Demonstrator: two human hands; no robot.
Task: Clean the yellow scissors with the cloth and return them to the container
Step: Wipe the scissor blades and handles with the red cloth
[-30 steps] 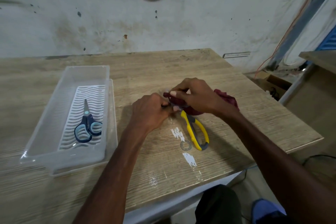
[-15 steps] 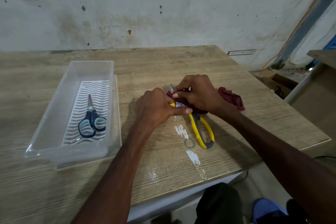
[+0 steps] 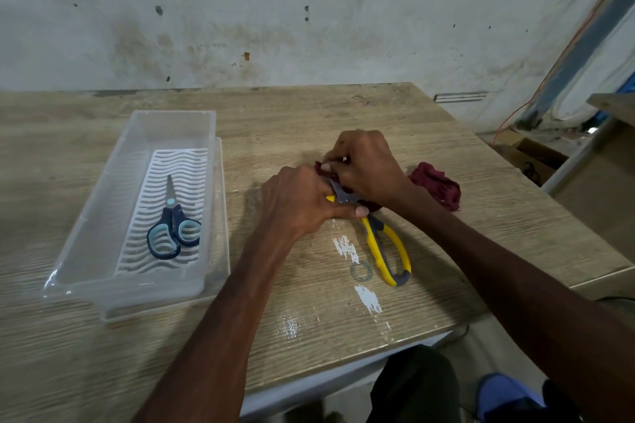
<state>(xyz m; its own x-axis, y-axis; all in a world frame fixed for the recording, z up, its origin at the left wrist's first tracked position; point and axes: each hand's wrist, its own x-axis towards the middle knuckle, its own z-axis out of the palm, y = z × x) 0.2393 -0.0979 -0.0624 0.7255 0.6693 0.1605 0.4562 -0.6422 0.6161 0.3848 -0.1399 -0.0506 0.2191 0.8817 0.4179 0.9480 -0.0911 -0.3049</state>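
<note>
Left hand (image 3: 297, 208) has slid up to pin the yellow scissors (image 3: 385, 244) on the table; right hand (image 3: 366, 166) pinches the cloth (image 3: 434, 184) over the blades (wiping underway). Container (image 3: 135, 203) waits left.

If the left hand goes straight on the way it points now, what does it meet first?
The left hand points right and away, so it likely meets the right hand first, which presses the maroon cloth on the yellow scissors. They look nearly touching; depth is unclear.
</note>
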